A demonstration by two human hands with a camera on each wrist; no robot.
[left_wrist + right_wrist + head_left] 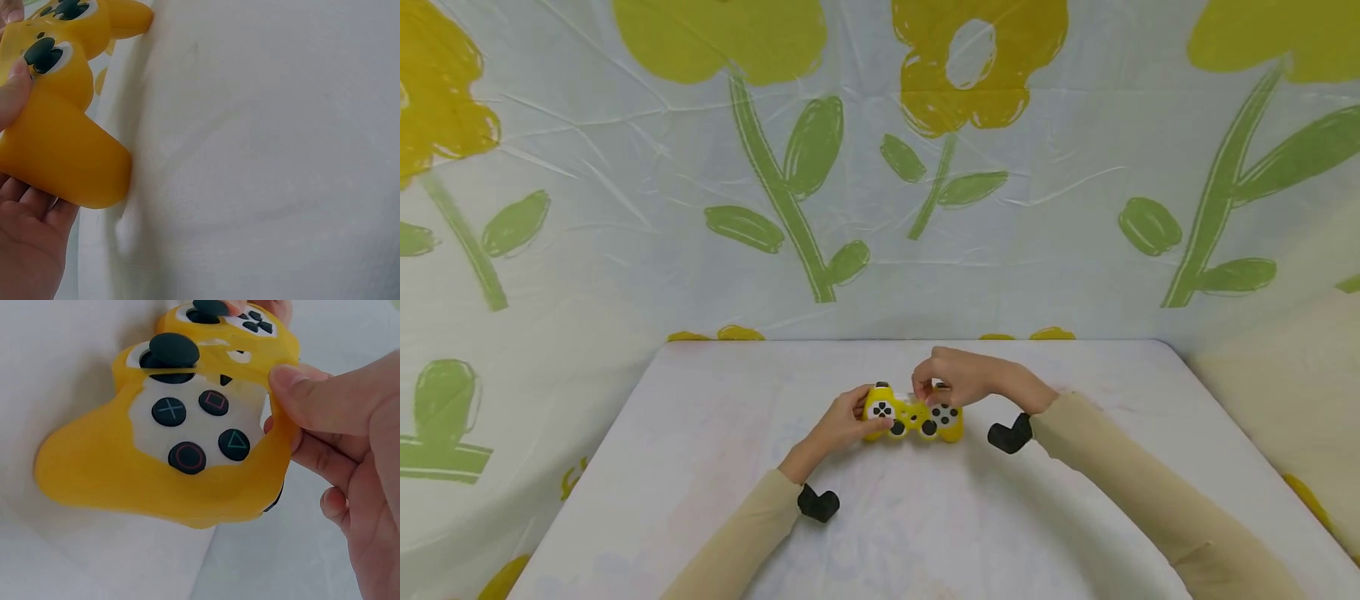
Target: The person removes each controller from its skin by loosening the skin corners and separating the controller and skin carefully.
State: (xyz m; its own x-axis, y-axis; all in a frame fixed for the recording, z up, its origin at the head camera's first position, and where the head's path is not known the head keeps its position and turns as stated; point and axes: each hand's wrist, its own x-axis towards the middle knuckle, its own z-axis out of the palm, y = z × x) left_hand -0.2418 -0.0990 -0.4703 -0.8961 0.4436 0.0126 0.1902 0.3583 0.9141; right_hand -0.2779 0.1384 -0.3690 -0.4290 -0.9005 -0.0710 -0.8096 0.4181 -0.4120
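yellow rubbery controller [913, 417] pinched by each hand.

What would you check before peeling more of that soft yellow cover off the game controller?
1. Left hand grips the yellow silicone-covered game controller by its left grip: ok.
2. Right hand pinches the cover's top edge: ok.
3. Cover edge lifted clear of the body: cannot tell.
4. Four black face buttons show through their opening: ok.
5. Black thumbstick free of the cover: ok.
6. Controller over the white cloth-covered table: ok.
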